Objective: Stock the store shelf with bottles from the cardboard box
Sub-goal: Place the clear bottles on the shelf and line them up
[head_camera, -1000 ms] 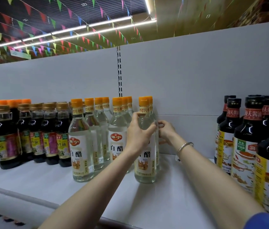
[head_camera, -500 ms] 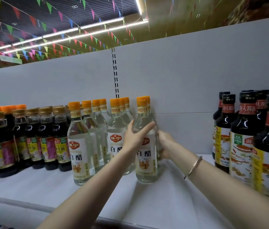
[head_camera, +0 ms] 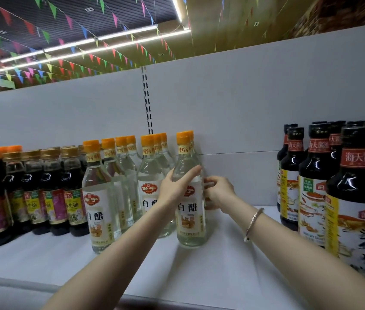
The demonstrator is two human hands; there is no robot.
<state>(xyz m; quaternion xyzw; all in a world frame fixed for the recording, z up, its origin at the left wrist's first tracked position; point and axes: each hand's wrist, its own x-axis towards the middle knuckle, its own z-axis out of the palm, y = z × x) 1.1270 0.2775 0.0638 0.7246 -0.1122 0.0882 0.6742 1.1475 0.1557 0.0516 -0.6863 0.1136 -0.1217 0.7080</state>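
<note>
White store shelf [head_camera: 199,271] under a ceiling strung with coloured pennants, backed by a plain grey panel. Front-most clear white-vinegar bottle with orange cap and cream label [head_camera: 191,195] standing upright on the shelf, long axis vertical, cap up, label facing the camera. Left hand [head_camera: 173,189] laid against its shoulder, fingers [head_camera: 188,174] spread flat across the glass rather than wrapped around it. Right hand [head_camera: 218,193] just right of the bottle, fingers [head_camera: 208,181] curled toward a second clear bottle directly behind; whether gripping it or only touching, cannot tell.

Left of the left fingers: 3 rows of matching clear vinegar bottles [head_camera: 101,198], then dark soy bottles with gold caps [head_camera: 49,189]. Well right of the right fingers: tall dark soy sauce bottles with red neck labels [head_camera: 354,198], with bare shelf between. Silver bangle [head_camera: 253,223] on the right wrist.

Likely partway through: several rows filled, newest row only 2 deep, gap to the right left to stock. Cardboard box out of view, so remaining stock unknown.
</note>
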